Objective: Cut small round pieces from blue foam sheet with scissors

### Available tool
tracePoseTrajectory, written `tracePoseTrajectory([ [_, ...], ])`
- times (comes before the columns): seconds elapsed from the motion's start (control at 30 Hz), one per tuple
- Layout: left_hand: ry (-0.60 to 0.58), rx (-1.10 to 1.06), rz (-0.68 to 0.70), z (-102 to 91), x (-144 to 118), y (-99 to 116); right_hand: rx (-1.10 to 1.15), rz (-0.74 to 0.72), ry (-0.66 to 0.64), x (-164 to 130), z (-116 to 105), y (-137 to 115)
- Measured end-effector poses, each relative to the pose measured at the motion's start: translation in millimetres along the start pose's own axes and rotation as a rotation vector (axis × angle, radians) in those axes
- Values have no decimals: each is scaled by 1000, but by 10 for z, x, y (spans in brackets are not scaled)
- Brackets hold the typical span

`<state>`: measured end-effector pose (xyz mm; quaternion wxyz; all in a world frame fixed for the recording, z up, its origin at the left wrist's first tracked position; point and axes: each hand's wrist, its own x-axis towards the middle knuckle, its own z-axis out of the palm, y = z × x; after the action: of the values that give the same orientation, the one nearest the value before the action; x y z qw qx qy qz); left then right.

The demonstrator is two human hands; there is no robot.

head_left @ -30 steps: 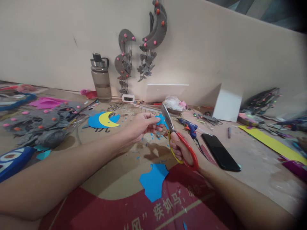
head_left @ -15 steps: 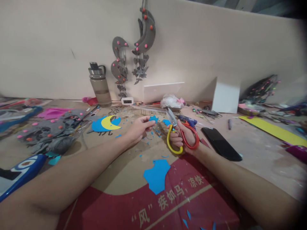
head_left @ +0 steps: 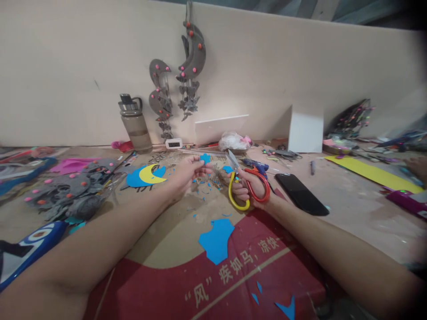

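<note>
Blue star [head_left: 205, 158] cut-out is sitting pinched in the left hand [head_left: 187, 173], now clear of the scissors [head_left: 245, 186].

A second ago the blades were biting into the blue piece; now the two hands are moving apart and a bit of blue is lying by the blade tips, so the cutting looks done. The left fingers are closing tight on the star, holding it up over the middle of the cardboard-covered table [head_left: 173, 240]. The star is small, bright blue and pointy. The right hand [head_left: 248, 189] is gripping the red and yellow handles, blades nearly together. A bigger blue scrap [head_left: 216, 240] is lying nearer the front edge, and a black phone [head_left: 302, 200] is resting to the right.
</note>
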<state>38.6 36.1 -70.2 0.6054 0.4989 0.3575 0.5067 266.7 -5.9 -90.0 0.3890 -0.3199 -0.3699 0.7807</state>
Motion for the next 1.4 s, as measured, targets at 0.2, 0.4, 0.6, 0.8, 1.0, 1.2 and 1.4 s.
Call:
tracePoseTrajectory([
  [0.2, -96, 434, -50, -341, 49, 631, 52, 49, 10, 5, -15, -10],
  [0.4, -402, 982, -254, -586, -88, 996, 105, 126, 39, -26, 22, -34],
  [0.6, -597, 1196, -531, -679, -116, 925, 115, 118, 63, -23, 5, -28],
  [0.8, -514, 1356, -677, -578, -123, 841, 61, 104, 78, -24, 25, -27],
  [1.0, -325, 1564, -210, -384, -186, 963, 37, 119, 88, -32, 10, -27],
  [1.2, -44, 1592, 455, -20, -197, 468, -104, -71, 93, -70, 96, 52],
  [1.4, -103, 1401, 774, 178, -326, -15, -151, -252, 132, -60, 121, 135],
])
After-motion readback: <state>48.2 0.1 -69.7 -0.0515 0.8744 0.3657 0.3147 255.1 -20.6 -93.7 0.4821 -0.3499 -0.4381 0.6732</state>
